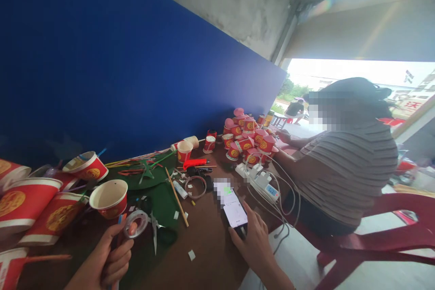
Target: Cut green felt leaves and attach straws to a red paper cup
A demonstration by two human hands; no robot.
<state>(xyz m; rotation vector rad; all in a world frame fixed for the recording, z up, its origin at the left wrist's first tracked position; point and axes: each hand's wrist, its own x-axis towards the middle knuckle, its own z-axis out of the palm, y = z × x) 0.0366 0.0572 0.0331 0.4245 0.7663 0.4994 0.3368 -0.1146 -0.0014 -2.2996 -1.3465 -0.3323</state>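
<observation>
Low on the left, my left hand (110,253) is closed, with a roll of clear tape (140,232) held at its fingers; a fingertip shows through the ring. A thin stick with a blue tip (121,219) also runs through this fist, mostly hidden. My right hand (253,240) grips the lower end of a lit smartphone (237,212), thumb on one side and fingers on the other. Scissors (155,231) with dark handles lie just right of the tape. Above my left hand stands a red paper cup (110,201) with a white inside.
More red cups (30,199) crowd the left. A wooden stick (176,197), a red glue gun (196,162) and green sheets (149,181) lie mid-table. A white power strip (260,181) with looping cables is near a seated co-worker (350,167), beside stacked pink-topped cups (249,138).
</observation>
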